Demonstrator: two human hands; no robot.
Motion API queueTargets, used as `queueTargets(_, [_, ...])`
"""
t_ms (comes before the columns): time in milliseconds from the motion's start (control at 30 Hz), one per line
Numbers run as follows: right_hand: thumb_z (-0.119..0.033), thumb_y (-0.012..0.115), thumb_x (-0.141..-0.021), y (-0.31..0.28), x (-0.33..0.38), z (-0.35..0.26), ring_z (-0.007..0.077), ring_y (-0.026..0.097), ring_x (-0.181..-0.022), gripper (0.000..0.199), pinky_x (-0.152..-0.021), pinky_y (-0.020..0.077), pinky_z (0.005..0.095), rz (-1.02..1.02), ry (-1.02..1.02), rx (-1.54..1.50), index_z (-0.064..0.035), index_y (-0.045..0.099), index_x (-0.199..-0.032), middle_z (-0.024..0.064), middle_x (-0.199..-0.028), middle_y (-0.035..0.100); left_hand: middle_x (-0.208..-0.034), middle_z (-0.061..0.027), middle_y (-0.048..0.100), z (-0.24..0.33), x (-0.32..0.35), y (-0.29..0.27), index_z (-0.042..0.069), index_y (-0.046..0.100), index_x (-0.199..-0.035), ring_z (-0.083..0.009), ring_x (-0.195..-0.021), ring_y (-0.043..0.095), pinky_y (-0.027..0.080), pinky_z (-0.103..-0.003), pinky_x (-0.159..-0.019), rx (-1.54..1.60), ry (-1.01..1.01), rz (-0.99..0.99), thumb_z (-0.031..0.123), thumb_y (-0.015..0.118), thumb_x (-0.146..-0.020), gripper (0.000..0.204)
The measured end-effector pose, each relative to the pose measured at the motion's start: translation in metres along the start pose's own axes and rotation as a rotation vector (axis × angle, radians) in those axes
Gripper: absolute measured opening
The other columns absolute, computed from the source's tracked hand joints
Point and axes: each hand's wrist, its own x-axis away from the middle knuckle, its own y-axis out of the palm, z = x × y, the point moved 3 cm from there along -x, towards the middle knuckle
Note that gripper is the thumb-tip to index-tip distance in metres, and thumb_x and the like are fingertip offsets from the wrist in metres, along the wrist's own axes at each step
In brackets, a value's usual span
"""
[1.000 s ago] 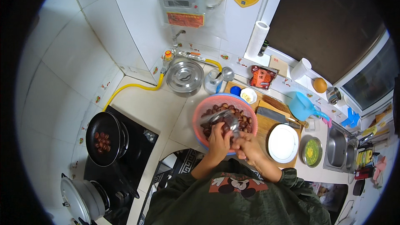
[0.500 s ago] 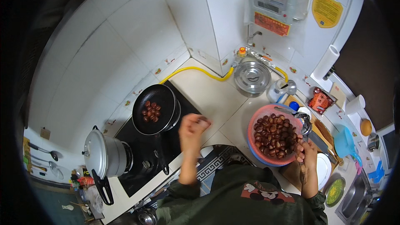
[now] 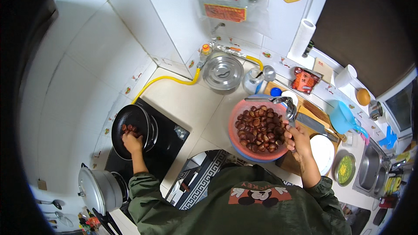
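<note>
Tiled kitchen corner, white wall (image 3: 78,82), pale counter (image 3: 204,109); landmark, one pink basket (image 3: 233,126). Chestnuts (image 3: 260,128): heaped inside the basket; a smaller lot lay in the black pan (image 3: 122,115), well left of it. Left hand (image 3: 132,142): had moved from between basket and pan to inside the pan, fingers bent down at its chestnuts; whether it held one could not be told. This suggested chestnuts were being carried over from the basket. Right hand (image 3: 297,138): at the basket's right rim, fingers closed round a metal tool (image 3: 291,111), as half a second earlier. Room: open counter left of the basket, up to the stove (image 3: 172,141); tighter to its right, with knife (image 3: 310,122) and plate (image 3: 322,152) near.
</note>
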Motion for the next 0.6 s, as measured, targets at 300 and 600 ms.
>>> queueTargets(300, [-0.007, 0.045, -0.088, -0.022, 0.006, 0.008, 0.0046, 0.029, -0.039, 0.019, -0.035, 0.0211, 0.0197, 0.085, 0.001, 0.01, -0.0038, 0.048, -0.107, -0.0013, -0.061, 0.041, -0.091, -0.0118, 0.058, 0.221, 0.091, -0.043, 0.003, 0.061, -0.09, -0.0264, -0.084, 0.057, 0.046, -0.033, -0.074, 0.828, 0.505, -0.303, 0.007, 0.07, -0.068, 0.024])
queueTargets(600, [-0.007, 0.048, -0.087, -0.028, 0.011, 0.013, 0.0047, 0.031, -0.041, 0.019, -0.036, 0.0202, 0.0188, 0.072, 0.006, 0.078, -0.0034, 0.051, -0.106, -0.0017, -0.06, 0.042, -0.084, -0.0093, 0.058, 0.35, 0.184, 0.052, 0.006, 0.062, -0.077, -0.0258, -0.09, 0.054, 0.042, -0.039, -0.077, 0.172, 1.316, -0.184, 0.009, 0.061, -0.064, 0.013])
